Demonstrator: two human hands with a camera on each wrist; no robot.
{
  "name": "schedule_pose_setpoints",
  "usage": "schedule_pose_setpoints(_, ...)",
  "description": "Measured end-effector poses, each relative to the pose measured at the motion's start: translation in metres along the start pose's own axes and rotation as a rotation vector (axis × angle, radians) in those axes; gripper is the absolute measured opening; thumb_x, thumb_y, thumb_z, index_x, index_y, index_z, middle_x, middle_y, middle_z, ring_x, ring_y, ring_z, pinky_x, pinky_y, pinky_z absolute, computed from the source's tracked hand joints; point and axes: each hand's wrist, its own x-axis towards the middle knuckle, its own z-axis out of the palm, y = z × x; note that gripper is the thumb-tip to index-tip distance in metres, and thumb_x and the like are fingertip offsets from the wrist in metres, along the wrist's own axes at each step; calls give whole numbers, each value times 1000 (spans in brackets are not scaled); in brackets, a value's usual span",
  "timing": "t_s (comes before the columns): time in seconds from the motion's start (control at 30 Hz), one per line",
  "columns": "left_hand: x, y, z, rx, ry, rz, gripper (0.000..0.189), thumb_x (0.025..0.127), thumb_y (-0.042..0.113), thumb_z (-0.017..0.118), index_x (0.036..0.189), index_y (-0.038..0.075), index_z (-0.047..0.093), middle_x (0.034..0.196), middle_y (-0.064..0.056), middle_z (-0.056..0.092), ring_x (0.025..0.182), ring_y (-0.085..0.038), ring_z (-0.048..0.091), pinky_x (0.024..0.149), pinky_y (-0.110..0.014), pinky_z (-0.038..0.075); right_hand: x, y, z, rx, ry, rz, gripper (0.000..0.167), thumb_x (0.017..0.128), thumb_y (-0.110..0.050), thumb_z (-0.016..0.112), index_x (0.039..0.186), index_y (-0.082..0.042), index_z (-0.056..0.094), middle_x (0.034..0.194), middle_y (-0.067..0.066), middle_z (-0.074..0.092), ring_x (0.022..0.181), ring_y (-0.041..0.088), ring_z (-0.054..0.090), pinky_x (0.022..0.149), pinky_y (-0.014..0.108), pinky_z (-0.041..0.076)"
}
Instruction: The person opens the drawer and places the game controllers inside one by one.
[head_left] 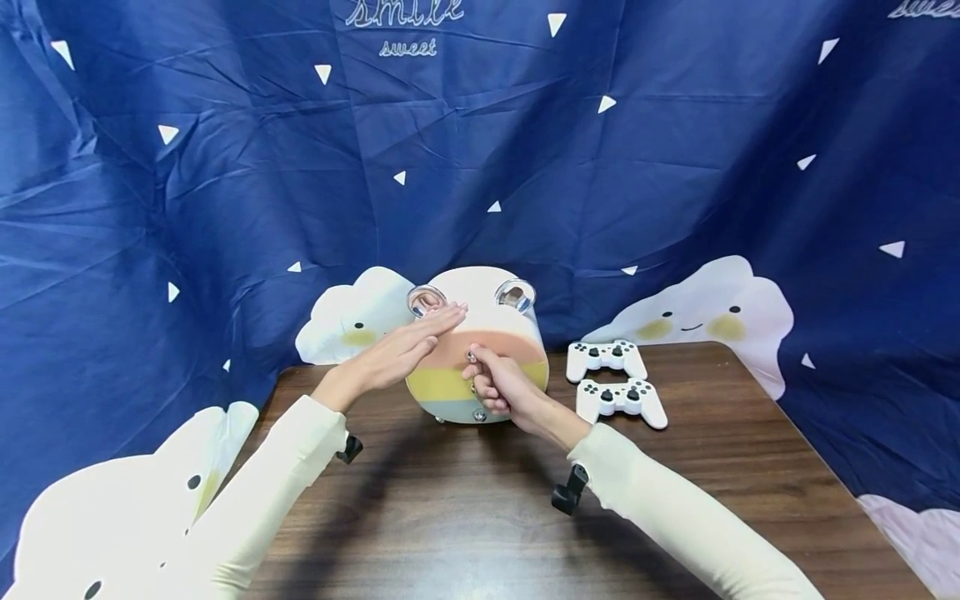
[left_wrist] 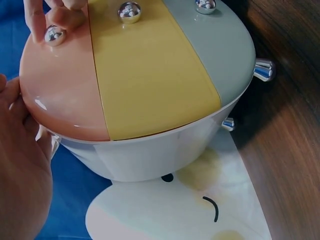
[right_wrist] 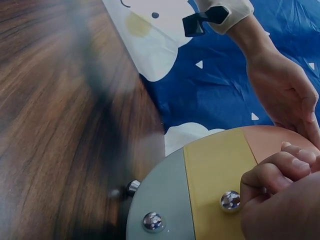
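Observation:
A small rounded white cabinet (head_left: 480, 292) faces me, with a peach drawer front (head_left: 513, 342) on top, yellow (head_left: 438, 386) in the middle and grey-green (head_left: 452, 409) below. Each front carries a round silver knob. My right hand (head_left: 506, 387) pinches the peach drawer's knob (left_wrist: 55, 36) between thumb and curled fingers. With fingers straight, my left hand (head_left: 393, 354) lies along the upper left edge of the cabinet, touching its rim beside the peach front. All three fronts look flush with the body.
Two white game controllers (head_left: 621, 402) lie one in front of the other, right of the cabinet on the brown wooden table (head_left: 465, 517). Two silver rings (head_left: 516, 295) top the cabinet, and small silver feet (left_wrist: 264, 70) hold it up. Blue cloth (head_left: 480, 125) hangs behind.

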Motion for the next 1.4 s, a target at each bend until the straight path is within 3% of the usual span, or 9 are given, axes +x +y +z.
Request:
schedule_pose_setpoints(0.2,-2,0,1,-2,9,-6,53,117,21,30,169,15,33,178,-1,26,166,-22,22,138,-40,17,-4,8,-7,-104,13,-1,46,110,-50,51,88,-11,62,50,-9,37,37,4,31,37,18,24)
schedule_pose_setpoints(0.47,0,-3,2,31,16,7,52,117,20,30,168,14,34,177,-3,27,166,-25,23,138,-42,17,-11,18,-20,-224,50,39,28,105,-29,66,88,-6,67,51,-10,37,40,3,28,38,17,20)
schedule_pose_setpoints(0.6,-1,-1,1,37,17,2,52,116,19,31,169,15,34,178,-1,26,166,-23,22,138,-42,17,-10,27,-25,-275,72,66,30,104,-31,67,87,-7,66,53,-9,38,41,3,30,37,17,20)
schedule_pose_setpoints(0.73,-1,-1,1,42,18,-2,52,116,20,31,168,15,34,178,0,26,166,-22,22,138,-43,17,-7,38,-27,-302,86,78,37,105,-37,64,97,-1,68,53,-9,39,42,4,31,38,17,21)
schedule_pose_setpoints(1.03,-1,0,2,48,16,-9,52,116,21,32,168,14,35,177,0,28,166,-22,22,138,-41,16,0,50,-23,-245,44,84,57,108,-47,55,120,7,71,52,-11,40,40,2,31,37,17,23)
schedule_pose_setpoints(1.4,-1,-1,1,40,15,-8,52,116,20,33,168,15,35,177,1,28,166,-19,22,138,-39,16,5,50,-14,-146,-7,100,60,111,-46,49,128,8,68,53,-12,39,40,1,32,39,16,25)
